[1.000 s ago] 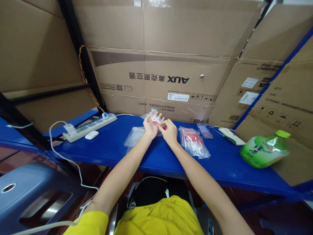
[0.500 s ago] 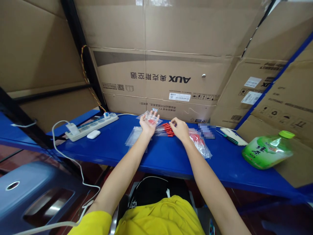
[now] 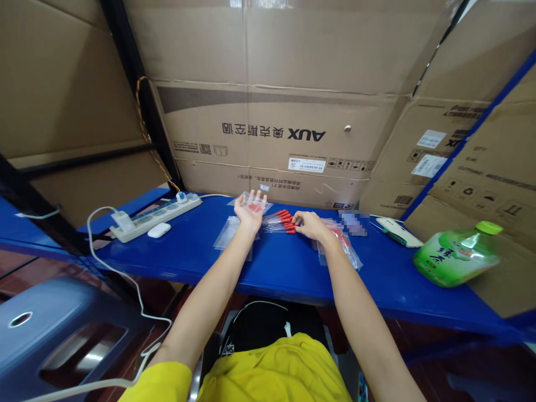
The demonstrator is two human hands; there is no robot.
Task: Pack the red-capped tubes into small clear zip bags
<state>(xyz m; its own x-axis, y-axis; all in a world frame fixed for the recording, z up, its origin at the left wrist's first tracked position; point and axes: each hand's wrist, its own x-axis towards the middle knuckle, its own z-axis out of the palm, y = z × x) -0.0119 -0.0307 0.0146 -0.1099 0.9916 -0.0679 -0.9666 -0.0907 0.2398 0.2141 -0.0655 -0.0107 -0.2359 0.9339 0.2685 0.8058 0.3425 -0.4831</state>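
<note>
Blue shelf [image 3: 288, 273] | right hand [image 3: 310, 225] partly hides bags [image 3: 345, 248] | pixelated item [image 3: 353, 223] unreadable

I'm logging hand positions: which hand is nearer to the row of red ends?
Right: the right hand is beside the red ends, on their right; the left hand is farther off, to their left, palm up.

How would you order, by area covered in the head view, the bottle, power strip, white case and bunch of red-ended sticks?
Largest to smallest:
1. bottle
2. power strip
3. bunch of red-ended sticks
4. white case
</note>
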